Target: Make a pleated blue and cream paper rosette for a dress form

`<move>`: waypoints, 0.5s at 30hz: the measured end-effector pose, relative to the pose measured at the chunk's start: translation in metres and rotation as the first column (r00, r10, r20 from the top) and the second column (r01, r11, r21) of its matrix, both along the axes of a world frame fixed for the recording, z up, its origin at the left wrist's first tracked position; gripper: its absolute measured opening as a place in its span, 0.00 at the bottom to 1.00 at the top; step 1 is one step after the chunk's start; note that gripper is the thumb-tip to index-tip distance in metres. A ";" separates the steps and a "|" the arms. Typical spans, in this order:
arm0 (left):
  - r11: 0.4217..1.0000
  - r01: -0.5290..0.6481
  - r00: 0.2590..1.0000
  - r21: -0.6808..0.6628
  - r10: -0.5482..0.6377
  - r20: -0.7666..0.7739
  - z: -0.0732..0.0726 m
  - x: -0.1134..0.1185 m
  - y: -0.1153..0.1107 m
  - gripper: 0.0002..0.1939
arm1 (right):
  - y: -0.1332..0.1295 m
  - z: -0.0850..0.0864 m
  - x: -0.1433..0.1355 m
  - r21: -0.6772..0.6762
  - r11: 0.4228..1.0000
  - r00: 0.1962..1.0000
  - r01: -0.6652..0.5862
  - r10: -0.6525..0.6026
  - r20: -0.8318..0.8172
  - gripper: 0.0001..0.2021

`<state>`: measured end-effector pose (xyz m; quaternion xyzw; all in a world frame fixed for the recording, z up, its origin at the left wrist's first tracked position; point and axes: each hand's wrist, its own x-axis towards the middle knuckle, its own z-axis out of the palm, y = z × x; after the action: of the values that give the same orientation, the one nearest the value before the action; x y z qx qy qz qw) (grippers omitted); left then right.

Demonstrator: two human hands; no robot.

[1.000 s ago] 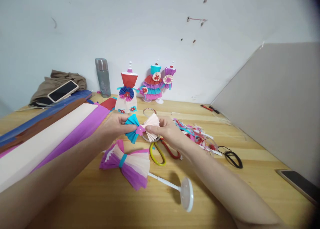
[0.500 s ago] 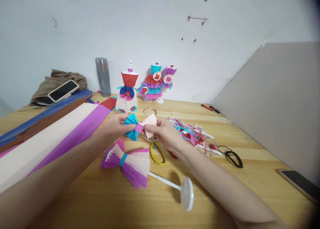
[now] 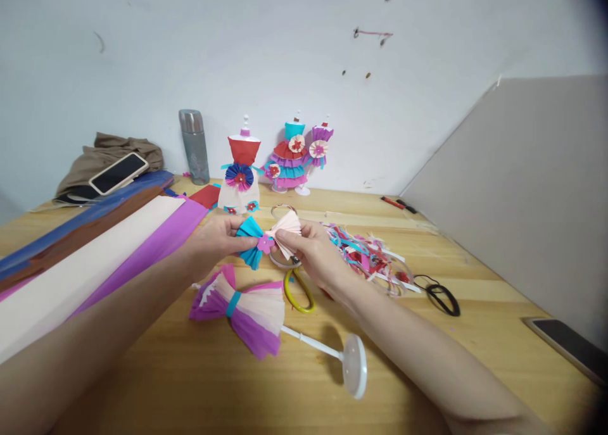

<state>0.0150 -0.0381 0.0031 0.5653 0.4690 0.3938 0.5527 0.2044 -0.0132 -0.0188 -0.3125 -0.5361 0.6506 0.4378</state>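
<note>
Between my two hands is a pleated paper bow (image 3: 250, 256), blue on its left half and cream on its right, with a pink flower at the middle. My left hand (image 3: 216, 240) pinches the blue half, thumb in front. The cream half is gripped by my right hand (image 3: 311, 245), its thumb lying across the pleats. Below them, a small mannequin in a purple and cream paper dress (image 3: 259, 305) lies on its side, a blue band round its waist. Its white stand (image 3: 355, 366) points right. Yellow-handled scissors (image 3: 308, 301) lie behind it, partly covered by my right hand.
Dressed mannequins (image 3: 244, 150) stand by the wall, near a flask (image 3: 194, 150). Paper sheets (image 3: 109, 251) and a phone on cloth (image 3: 118, 172) are at left. Paper scraps (image 3: 365, 254), a black hair tie (image 3: 443, 300) and another phone (image 3: 570, 346) lie at right.
The cream half of the bow is tilted and fanned a little differently, and my right hand has shifted slightly right. My left hand keeps its pinch. The view has moved slightly.
</note>
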 end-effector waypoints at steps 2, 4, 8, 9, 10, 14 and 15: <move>1.000 -0.012 1.000 0.019 0.012 -0.010 0.000 0.000 0.000 0.10 | 0.000 0.000 0.000 -0.003 1.000 1.000 -0.018 0.018 0.001 0.12; 0.999 -0.031 0.999 0.036 0.031 -0.012 0.000 0.000 0.001 0.10 | 0.000 0.001 -0.001 -0.006 0.999 0.999 -0.041 0.041 0.008 0.12; 0.996 -0.043 0.999 0.075 0.043 0.000 -0.005 0.000 0.001 0.10 | 0.000 0.001 -0.002 0.015 0.999 0.999 -0.042 0.042 0.031 0.13; 0.996 -0.047 0.999 0.083 0.046 0.010 -0.006 0.001 0.001 0.10 | -0.001 0.001 -0.003 0.020 0.999 0.999 -0.036 0.035 0.032 0.13; 0.995 -0.051 0.998 0.086 0.050 0.024 -0.007 0.001 0.001 0.10 | -0.001 0.001 -0.003 0.024 0.999 0.999 -0.028 0.027 0.032 0.13; 0.993 -0.082 0.994 0.080 0.076 0.073 -0.009 0.004 -0.001 0.09 | -0.001 0.000 -0.004 0.022 1.000 0.999 0.005 -0.006 0.039 0.13; 0.992 -0.090 0.994 0.084 0.084 0.075 -0.009 0.005 -0.001 0.09 | -0.001 -0.001 -0.005 0.017 1.000 0.999 0.012 -0.013 0.041 0.13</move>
<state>0.0201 -0.0394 -0.0061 0.5535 0.4554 0.4575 0.5262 0.1998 -0.0139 -0.0198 -0.3253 -0.5484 0.6368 0.4335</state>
